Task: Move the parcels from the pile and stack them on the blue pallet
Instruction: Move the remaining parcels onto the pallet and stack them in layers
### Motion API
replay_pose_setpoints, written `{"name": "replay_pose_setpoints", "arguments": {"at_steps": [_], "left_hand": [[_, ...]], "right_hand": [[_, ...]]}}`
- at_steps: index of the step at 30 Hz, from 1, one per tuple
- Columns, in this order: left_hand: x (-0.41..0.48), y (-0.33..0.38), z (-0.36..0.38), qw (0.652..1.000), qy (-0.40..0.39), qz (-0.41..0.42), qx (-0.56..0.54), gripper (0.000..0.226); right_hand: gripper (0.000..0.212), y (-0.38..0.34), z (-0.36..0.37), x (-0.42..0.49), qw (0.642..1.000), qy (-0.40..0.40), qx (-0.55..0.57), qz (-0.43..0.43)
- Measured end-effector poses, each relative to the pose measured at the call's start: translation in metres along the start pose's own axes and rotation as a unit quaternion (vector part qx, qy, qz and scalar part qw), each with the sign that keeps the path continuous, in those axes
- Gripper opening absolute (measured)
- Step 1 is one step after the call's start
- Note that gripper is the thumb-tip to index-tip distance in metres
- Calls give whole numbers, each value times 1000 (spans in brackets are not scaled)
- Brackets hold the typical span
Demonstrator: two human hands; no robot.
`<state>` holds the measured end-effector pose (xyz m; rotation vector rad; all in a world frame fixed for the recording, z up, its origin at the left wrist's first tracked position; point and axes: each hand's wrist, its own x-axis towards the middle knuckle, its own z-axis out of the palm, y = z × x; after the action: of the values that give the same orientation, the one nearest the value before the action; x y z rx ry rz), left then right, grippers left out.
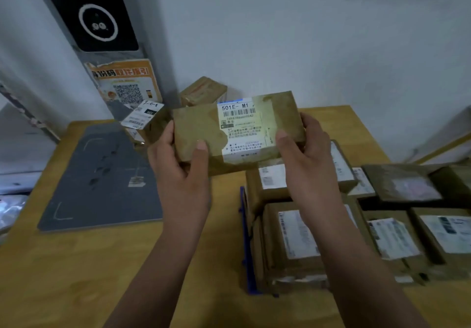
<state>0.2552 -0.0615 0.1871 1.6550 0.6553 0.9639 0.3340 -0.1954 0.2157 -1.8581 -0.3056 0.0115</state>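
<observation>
1. Above the wooden table [76, 264], between my two hands, I hold a brown cardboard parcel [201, 129] clear of the surface, its white shipping label [242, 129] facing up at me with "501E- M1" and a barcode printed on it.
2. My left hand [178, 164] clasps the parcel's left end, thumb pressed on the top face near the front edge, the other fingers hidden underneath.
3. My right hand [305, 159] clasps the right end the same way, thumb lying on the lower right part of the label.
4. Below and to the right of the held parcel, the blue pallet [246, 238] shows only as a thin blue edge; the stacked parcels [293, 238] on it cover the rest, most with white labels up.
5. Behind the held parcel, near the wall, a few remaining parcels [204, 90] sit at the table's back edge, one with a label tilted toward me.
6. To my left a dark grey mat [102, 174] lies flat on the table, a small tag on it.
7. An orange poster with a QR code [127, 85] leans against the grey post behind the mat.
</observation>
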Motion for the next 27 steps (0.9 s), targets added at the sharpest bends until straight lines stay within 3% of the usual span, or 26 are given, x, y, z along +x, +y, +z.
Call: {"name": "replay_pose_setpoints", "arguments": {"at_steps": [4, 8, 11, 14, 18, 20, 27], "left_hand": [[-34, 32, 50, 1000, -8, 22, 19, 50], [-80, 58, 108, 998, -27, 49, 9, 43], [-115, 73, 148, 997, -60, 48, -18, 28], [-144, 82, 179, 994, -96, 17, -41, 28], [-181, 88, 205, 989, -141, -14, -46, 36], [-199, 82, 214, 986, -163, -26, -17, 44], [-224, 53, 230, 977, -198, -67, 50, 65]], "right_hand": [[43, 15, -67, 15, 1000, 5, 19, -12], [55, 41, -146, 35, 998, 31, 49, -6], [44, 60, -200, 52, 995, 66, 73, 16], [26, 79, -239, 66, 985, 106, 129, 35], [11, 106, -263, 84, 966, 137, 200, 88], [15, 117, -265, 93, 959, 139, 223, 109], [13, 157, -254, 126, 958, 71, 235, 151]]}}
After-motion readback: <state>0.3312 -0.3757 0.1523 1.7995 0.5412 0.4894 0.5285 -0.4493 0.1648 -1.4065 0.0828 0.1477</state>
